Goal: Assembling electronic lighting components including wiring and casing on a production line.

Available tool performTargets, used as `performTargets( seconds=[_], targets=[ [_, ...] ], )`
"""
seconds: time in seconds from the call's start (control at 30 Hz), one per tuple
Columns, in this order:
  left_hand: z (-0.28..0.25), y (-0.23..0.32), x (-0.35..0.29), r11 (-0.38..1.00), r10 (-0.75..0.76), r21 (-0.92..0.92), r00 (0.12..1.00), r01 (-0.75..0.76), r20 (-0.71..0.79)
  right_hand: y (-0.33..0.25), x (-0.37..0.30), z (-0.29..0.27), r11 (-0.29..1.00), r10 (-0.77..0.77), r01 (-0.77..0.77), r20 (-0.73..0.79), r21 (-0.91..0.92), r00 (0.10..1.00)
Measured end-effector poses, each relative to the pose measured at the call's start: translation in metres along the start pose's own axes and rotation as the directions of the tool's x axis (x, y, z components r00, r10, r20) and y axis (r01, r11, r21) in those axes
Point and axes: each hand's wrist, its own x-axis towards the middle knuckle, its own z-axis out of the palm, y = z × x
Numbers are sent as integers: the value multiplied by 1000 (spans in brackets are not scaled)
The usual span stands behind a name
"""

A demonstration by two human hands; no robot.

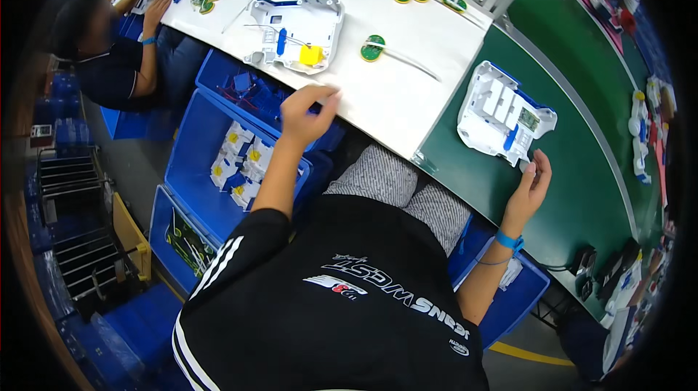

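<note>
My left hand [309,113] is over the near edge of the white table, thumb and forefinger curled close together in a pinch; anything between the tips is too small to make out. Just beyond it lies a white and blue plastic housing [331,31], open side up, with a yellow block [311,55], a blue piece [281,42] and a thin wire inside. On the green belt at the right rests a similar housing [482,120] with white compartments and a small circuit board [528,120]. My right hand [529,191] is open at its near corner, fingers stretched out; contact is unclear.
A round green board with a white cable [372,49] lies mid-table; several more lie at the far edge. Blue bins [190,162] with white parts stand below left, another bin [520,296] at right. A co-worker [109,64] handles blue parts at the far left.
</note>
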Motion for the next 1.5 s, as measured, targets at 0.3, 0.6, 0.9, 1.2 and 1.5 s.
performTargets(
  seconds=[0.3,0.6,0.9,1.2,1.5],
  targets=[
    [-32,-175,-91,698,-655,636,651,329,383,0,3,10,999,-20,19,-20,-43,1000],
    [92,-271,-116,680,-731,623,289,387,618,-5,0,13,992,-7,0,-55,-124,998],
    [43,-240,-97,631,-760,759,317,157,567,-18,-3,10,980,-16,10,-25,-200,1000],
    [-125,52,27,601,-610,-44,493,798,621,-28,-4,19,961,-182,125,-224,-245,957],
    [-17,130,13,-236,-254,-635,584,735,771,-122,-50,53,958,-223,-34,815,284,535]
  ],
)
